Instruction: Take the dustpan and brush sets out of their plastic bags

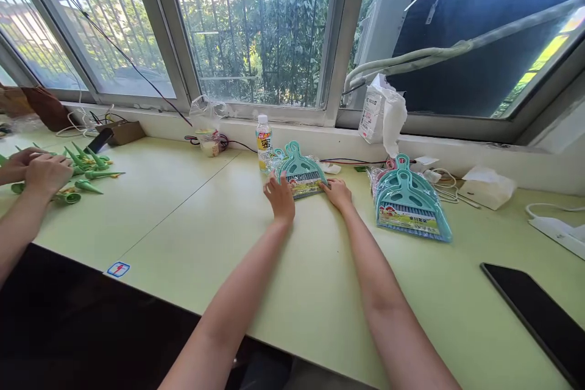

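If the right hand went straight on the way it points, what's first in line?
Likely the wrapped dustpan set: the right hand seems to touch its right edge, though exact contact is unclear.

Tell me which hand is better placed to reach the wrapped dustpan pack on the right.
Probably the right hand: it is at the right edge of the middle pack, the side nearer the right-hand pack. The left hand, at the opposite edge, is farther away.
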Demonstrator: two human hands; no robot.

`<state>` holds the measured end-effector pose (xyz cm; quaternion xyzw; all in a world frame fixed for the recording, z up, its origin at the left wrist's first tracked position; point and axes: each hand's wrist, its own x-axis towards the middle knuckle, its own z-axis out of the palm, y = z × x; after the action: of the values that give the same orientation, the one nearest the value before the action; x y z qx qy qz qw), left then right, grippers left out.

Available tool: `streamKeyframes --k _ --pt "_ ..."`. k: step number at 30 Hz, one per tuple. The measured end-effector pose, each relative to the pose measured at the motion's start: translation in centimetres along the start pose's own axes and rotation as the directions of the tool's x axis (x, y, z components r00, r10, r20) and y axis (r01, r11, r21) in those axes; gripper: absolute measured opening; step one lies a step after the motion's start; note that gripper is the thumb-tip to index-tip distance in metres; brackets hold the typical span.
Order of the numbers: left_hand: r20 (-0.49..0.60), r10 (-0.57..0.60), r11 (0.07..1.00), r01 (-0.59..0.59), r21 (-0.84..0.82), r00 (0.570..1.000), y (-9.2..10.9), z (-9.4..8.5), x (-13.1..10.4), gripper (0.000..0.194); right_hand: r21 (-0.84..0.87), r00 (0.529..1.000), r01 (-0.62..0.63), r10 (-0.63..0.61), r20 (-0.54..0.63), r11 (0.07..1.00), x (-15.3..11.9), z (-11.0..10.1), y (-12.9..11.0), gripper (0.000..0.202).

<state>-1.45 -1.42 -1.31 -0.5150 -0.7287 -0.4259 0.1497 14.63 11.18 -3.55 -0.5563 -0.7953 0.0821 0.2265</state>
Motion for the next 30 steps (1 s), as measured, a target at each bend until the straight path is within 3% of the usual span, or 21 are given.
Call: streamKeyframes --k 1,2,4,5,6,10,12,15,18,21,23,26,27,28,30 --pt "0.051 0.133 0.991 -0.133 -0.011 0.99 0.3 0.0 -0.2 0.044 0.006 1.0 -0.002 0.002 -0.003 1.0 0.0 0.0 0.0 0.051" --pt "0.134 0.272 0.962 -0.27 -0.033 0.953 0.6 0.1 -0.4 0.045 0.009 1.0 -0.003 0.003 -0.007 1.0 0.0 0.0 0.0 0.051" --pt "0.324 0.486 0.871 -0.482 -0.097 0.812 0.8 0.6 -0.8 0.044 0.011 1.0 -0.002 0.002 -0.017 1.0 -0.1 0.0 -0.1 0.05" --pt "0.394 0.529 0.84 -0.53 -0.117 0.752 0.8 0.9 -0.9 0.042 0.011 1.0 0.002 -0.001 -0.024 1.0 -0.2 0.0 -0.2 0.049" --pt "0.438 0.534 0.832 -0.541 -0.123 0.723 0.7 1.3 -1.0 0.041 0.008 0.999 0.005 -0.005 -0.032 1.0 -0.4 -0.1 -0.3 0.048" --pt "0.456 0.452 0.884 -0.452 -0.116 0.767 -0.3 2.6 -1.0 0.043 -0.02 0.996 0.034 -0.036 -0.08 0.999 -1.2 -0.5 -1.0 0.045" --pt "0.46 0.46 0.883 -0.446 -0.148 0.759 -0.6 2.9 -0.8 0.044 -0.029 0.982 0.067 -0.071 -0.176 0.997 -1.8 -0.8 -1.6 0.046" --pt "0.46 0.476 0.878 -0.44 -0.192 0.749 -0.9 3.0 -0.5 0.043 -0.038 0.913 0.113 -0.119 -0.391 0.993 -3.2 -1.5 -2.3 0.04" --pt "0.457 0.49 0.871 -0.432 -0.232 0.742 -1.0 3.0 -0.3 0.041 -0.038 0.822 0.078 -0.085 -0.563 0.996 -5.0 -2.9 -1.6 0.039" --pt "0.446 0.501 0.865 -0.424 -0.267 0.742 -1.2 3.1 -0.1 0.039 -0.007 0.725 -0.054 0.034 -0.688 0.999 -7.0 -5.7 1.5 0.041" --pt "0.445 0.502 0.865 -0.419 -0.278 0.742 -1.2 3.4 0.1 0.038 0.093 0.625 -0.221 0.215 -0.75 0.971 -8.4 -8.5 4.8 0.04" --pt "0.451 0.509 0.861 -0.43 -0.272 0.733 -1.3 3.8 0.3 0.037 0.276 0.479 -0.442 0.484 -0.732 0.854 -10.7 -12.9 10.3 0.04" --pt "0.446 0.514 0.858 -0.436 -0.272 0.733 -1.3 3.9 0.3 0.037 0.305 0.471 -0.486 0.54 -0.698 0.819 -11.6 -14.1 11.9 0.04" --pt "0.438 0.518 0.855 -0.44 -0.274 0.734 -1.3 4.0 0.3 0.037 0.313 0.493 -0.519 0.577 -0.651 0.796 -12.5 -15.1 13.4 0.039" --pt "0.426 0.525 0.851 -0.445 -0.28 0.736 -1.4 4.1 0.4 0.037 0.266 0.582 -0.571 0.611 -0.536 0.777 -14.0 -16.0 15.6 0.038"
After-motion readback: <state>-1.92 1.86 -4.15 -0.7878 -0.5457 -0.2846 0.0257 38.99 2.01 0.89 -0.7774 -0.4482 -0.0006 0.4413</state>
